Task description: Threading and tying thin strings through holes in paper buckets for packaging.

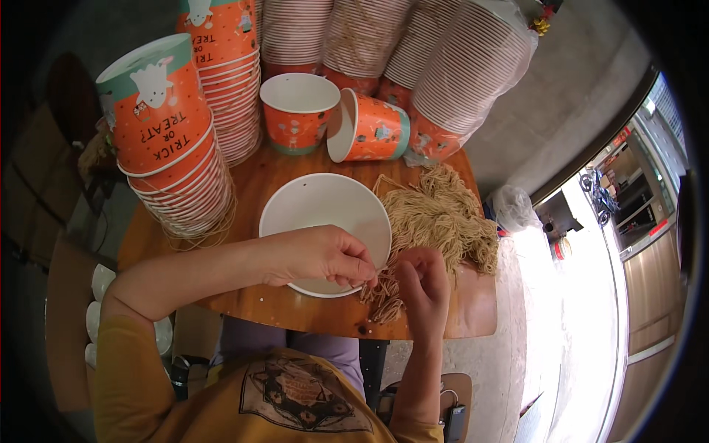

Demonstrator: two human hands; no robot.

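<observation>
Your shirt [199, 413]: mustard yellow, at 6 o'clock. Left sleeve [129, 362], at 8 o'clock: same mustard, loose, creased, ending near elbow. Right sleeve [417, 433], between 5 and 6 o'clock: same mustard, only small part showing. Chest print [303, 395], just past 6 o'clock: dark, four-sided, thin outline, ornate tan and reddish pattern. Your trousers [325, 347], at print's 12 o'clock: pale greyish purple. Your left hand [332, 255], right hand [425, 280]: bare.

Orange, green-banded tub [292, 127] with printed figures, white-lined bucket [314, 205], tan string [436, 218], brown table [292, 314], mustard shirt [203, 410]
</observation>
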